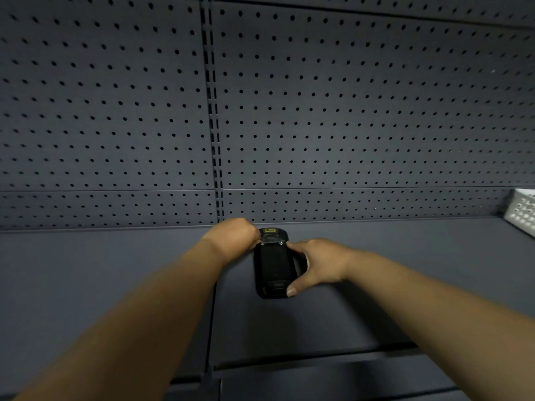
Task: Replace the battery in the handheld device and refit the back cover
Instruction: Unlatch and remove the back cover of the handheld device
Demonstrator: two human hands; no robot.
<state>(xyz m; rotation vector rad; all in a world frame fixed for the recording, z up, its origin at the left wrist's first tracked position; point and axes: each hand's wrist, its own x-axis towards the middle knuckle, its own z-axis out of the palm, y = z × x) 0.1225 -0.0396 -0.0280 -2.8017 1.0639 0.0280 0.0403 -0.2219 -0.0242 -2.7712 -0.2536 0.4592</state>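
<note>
A black handheld device [272,266] lies back-up on the dark grey shelf [115,256], its long axis pointing away from me. A small yellow label and two screws show near its far end. My right hand [314,266] grips the device along its right side, thumb at the near corner, fingers wrapped around the edge. My left hand [233,234] is curled at the device's far left corner, fingertips touching it near the left screw; what they pinch is hidden. No loose battery or separate cover is in sight.
A grey perforated back panel [318,111] rises behind the shelf, with a slotted upright [212,111] in the middle. A white perforated basket [522,211] stands at the far right edge. A lower shelf edge [318,363] runs along the front.
</note>
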